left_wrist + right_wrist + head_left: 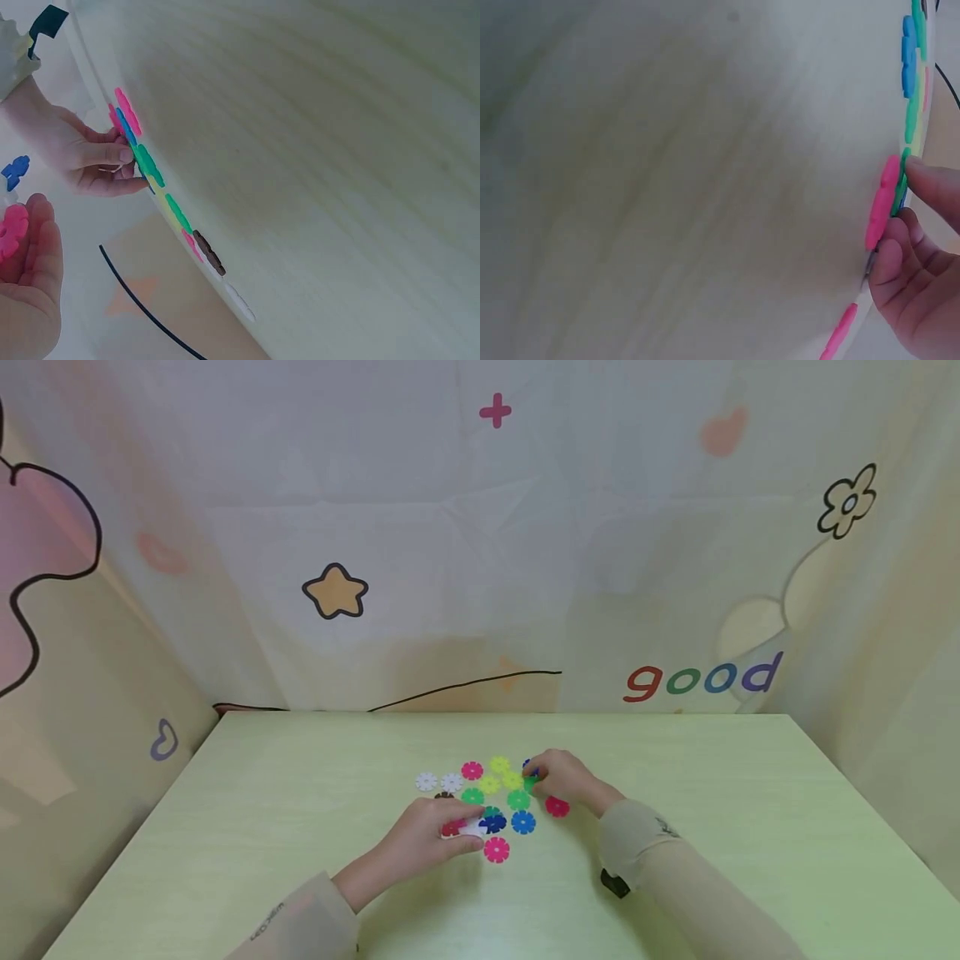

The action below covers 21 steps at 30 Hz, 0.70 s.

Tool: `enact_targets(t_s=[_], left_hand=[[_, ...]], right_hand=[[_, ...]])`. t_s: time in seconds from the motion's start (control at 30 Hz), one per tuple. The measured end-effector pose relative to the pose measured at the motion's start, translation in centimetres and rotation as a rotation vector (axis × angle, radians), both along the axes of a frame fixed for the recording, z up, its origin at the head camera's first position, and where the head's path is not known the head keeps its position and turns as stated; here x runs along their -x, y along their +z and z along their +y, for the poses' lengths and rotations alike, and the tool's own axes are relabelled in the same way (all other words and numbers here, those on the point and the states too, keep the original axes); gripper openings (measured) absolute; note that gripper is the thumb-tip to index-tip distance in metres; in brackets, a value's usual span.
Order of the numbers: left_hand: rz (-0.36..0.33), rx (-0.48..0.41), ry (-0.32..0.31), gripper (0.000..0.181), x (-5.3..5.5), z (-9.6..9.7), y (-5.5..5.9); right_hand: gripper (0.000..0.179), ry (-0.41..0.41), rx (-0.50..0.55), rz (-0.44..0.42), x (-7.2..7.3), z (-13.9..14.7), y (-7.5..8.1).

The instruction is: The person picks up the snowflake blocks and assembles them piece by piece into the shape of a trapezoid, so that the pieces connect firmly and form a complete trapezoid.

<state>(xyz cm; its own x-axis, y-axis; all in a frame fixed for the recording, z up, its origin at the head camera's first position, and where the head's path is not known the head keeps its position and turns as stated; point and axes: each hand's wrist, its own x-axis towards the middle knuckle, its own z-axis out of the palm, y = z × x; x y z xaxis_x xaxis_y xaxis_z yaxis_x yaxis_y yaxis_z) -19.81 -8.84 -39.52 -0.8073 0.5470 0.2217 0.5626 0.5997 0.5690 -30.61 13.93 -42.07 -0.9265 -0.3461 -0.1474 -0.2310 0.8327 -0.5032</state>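
In the head view my left hand (416, 839) holds a small joined piece of notched plastic discs, with a white disc (474, 827) and a dark blue disc (492, 822) showing. The left wrist view shows its pink disc (10, 231) by the fingers and the blue one (15, 171) beyond. My right hand (568, 777) pinches a green notched disc (530, 783) at the right of the scattered discs. From the right wrist, that green disc (901, 182) sits between thumb and fingertips, close to a pink disc (883, 201). A dark blue disc (529, 767) is partly hidden by the right hand.
Loose discs lie around both hands: white (426, 782), yellow (499, 764), green (518, 800), blue (523, 822), pink (497, 850) and a brown one (444, 795) partly covered. A patterned curtain (480, 568) hangs behind the pale table (750, 827).
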Motion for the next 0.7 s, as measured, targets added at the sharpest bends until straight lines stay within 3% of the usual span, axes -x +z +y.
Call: enact_targets(t_s=[0.2,0.43,0.7], left_hand=[[0.002,0.003,0.004,0.04,0.0,0.0,-0.1],[0.009,0.0,0.0,0.04,0.0,0.0,-0.1],[0.015,0.005,-0.003,0.041,-0.2,-0.1,0.0]], right_hand=[[0.021,0.024,-0.034,-0.003,0.2,0.1,0.0],[0.017,-0.042,-0.034,-0.032,-0.1,0.0,0.1],[0.015,-0.058,0.125,-0.035,-0.8,1.3,0.0]])
